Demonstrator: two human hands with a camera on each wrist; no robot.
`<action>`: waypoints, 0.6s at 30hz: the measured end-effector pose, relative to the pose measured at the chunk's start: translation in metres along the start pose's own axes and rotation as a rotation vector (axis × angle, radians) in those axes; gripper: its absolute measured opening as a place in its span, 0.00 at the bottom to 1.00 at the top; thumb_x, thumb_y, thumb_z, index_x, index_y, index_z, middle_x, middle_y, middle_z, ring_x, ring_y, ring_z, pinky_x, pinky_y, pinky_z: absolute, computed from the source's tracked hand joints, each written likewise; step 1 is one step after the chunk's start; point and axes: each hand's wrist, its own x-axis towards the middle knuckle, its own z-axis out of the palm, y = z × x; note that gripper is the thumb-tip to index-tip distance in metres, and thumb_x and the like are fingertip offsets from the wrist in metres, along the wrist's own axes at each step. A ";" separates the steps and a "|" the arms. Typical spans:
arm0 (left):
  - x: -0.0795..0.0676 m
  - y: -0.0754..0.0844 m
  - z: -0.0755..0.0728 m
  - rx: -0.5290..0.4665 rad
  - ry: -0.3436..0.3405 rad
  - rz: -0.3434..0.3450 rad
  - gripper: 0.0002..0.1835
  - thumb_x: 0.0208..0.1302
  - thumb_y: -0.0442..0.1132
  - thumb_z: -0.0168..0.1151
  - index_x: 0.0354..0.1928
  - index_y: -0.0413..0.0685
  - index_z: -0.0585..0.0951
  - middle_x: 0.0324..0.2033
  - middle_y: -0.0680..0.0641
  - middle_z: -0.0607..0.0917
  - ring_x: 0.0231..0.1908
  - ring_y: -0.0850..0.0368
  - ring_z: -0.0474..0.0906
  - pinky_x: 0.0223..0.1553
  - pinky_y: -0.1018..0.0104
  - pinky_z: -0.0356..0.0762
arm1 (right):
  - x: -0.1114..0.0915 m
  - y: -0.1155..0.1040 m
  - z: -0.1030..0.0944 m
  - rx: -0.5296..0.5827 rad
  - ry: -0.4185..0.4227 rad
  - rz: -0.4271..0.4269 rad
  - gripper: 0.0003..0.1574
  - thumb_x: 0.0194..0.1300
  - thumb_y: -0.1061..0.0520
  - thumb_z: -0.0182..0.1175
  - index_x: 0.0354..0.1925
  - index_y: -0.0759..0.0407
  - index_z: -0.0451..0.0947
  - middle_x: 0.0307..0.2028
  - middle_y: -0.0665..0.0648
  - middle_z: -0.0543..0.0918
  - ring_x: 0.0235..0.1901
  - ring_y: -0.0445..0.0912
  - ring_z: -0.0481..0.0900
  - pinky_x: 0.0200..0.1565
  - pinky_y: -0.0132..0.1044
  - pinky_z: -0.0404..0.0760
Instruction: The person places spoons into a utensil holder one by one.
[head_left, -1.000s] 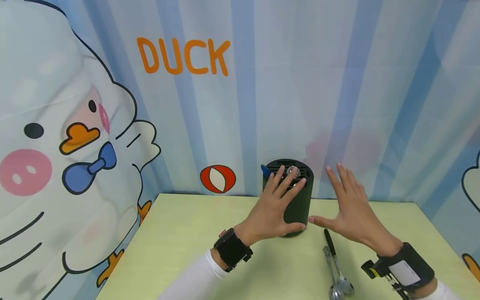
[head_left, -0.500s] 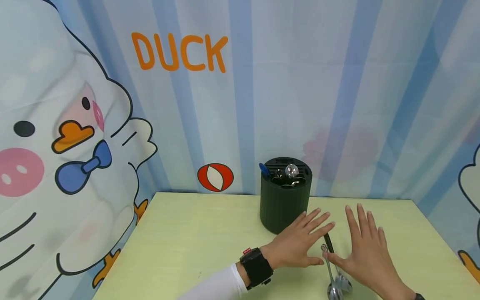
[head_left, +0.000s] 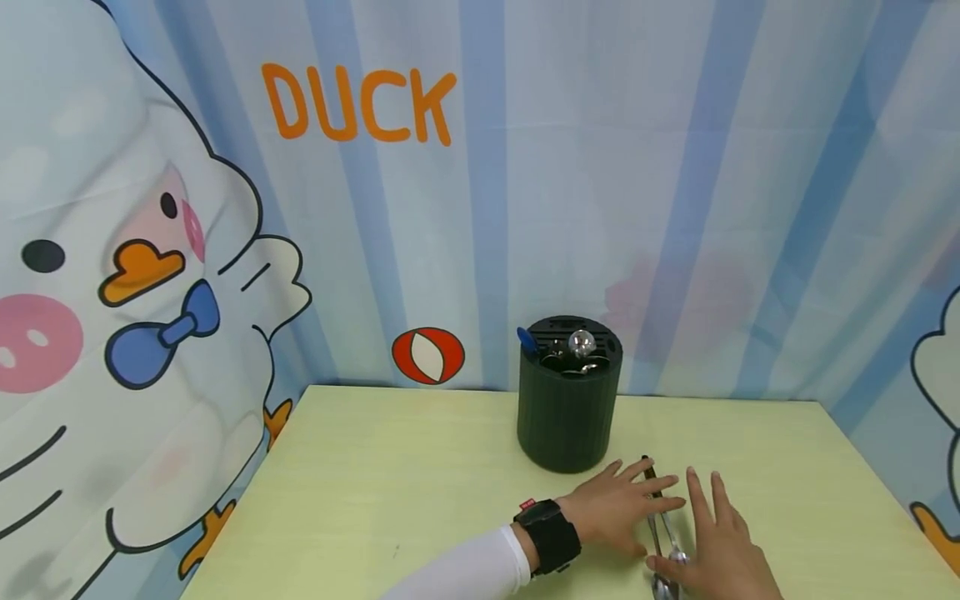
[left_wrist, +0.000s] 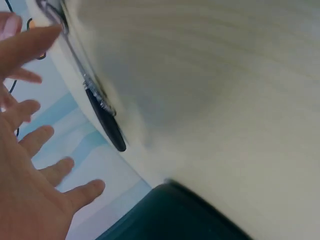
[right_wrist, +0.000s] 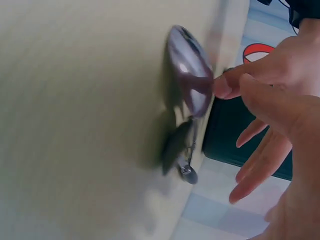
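Note:
Two utensils lie side by side at the table's front right: a silver spoon point(head_left: 663, 588) with an ornate handle, and a longer one with a black handle point(left_wrist: 106, 122). My left hand point(head_left: 611, 508) is over the handles from the left, fingers spread and straight. On the right side, my right hand point(head_left: 723, 546) hovers near the spoon ends with its fingers extended. In the right wrist view the spoon's shiny bowl point(right_wrist: 187, 65) lies close to both thumbs, and whether either touches it I cannot tell. Neither hand grips anything.
A dark green ribbed utensil holder point(head_left: 566, 417) stands behind the hands. Several metal items and a blue-ended one point(head_left: 527, 339) poke out of its slotted top. The pale yellow table point(head_left: 390, 475) ends at a striped duck curtain point(head_left: 562, 167).
Both hands have come down from beside the utensil holder toward the two utensils, the left also moving right. The fingers stay spread. Holder and utensils keep their places.

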 end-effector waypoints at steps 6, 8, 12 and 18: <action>0.007 0.001 0.004 -0.003 0.030 0.083 0.33 0.55 0.56 0.64 0.63 0.75 0.62 0.60 0.65 0.61 0.59 0.67 0.55 0.56 0.69 0.63 | 0.005 -0.001 0.002 0.032 -0.127 0.059 0.74 0.34 0.19 0.61 0.64 0.67 0.55 0.51 0.73 0.64 0.38 0.65 0.71 0.27 0.54 0.77; 0.008 0.001 0.003 -0.020 0.044 0.116 0.29 0.56 0.53 0.64 0.60 0.74 0.67 0.57 0.66 0.65 0.55 0.69 0.58 0.54 0.71 0.65 | 0.007 -0.004 0.000 0.043 -0.158 0.068 0.65 0.35 0.21 0.62 0.56 0.67 0.65 0.42 0.66 0.69 0.33 0.56 0.73 0.28 0.50 0.77; 0.013 0.003 0.005 -0.055 0.047 0.165 0.23 0.57 0.47 0.65 0.55 0.72 0.73 0.52 0.67 0.70 0.52 0.71 0.61 0.50 0.76 0.67 | 0.009 -0.009 0.000 0.061 -0.207 0.078 0.45 0.42 0.27 0.64 0.41 0.62 0.74 0.29 0.55 0.71 0.25 0.46 0.71 0.28 0.45 0.75; 0.015 0.008 0.008 -0.101 0.038 0.183 0.20 0.58 0.40 0.65 0.49 0.73 0.78 0.44 0.69 0.75 0.46 0.74 0.66 0.45 0.80 0.69 | 0.004 -0.012 0.007 0.105 -0.205 0.084 0.23 0.52 0.39 0.65 0.26 0.55 0.72 0.19 0.50 0.73 0.20 0.45 0.70 0.24 0.43 0.72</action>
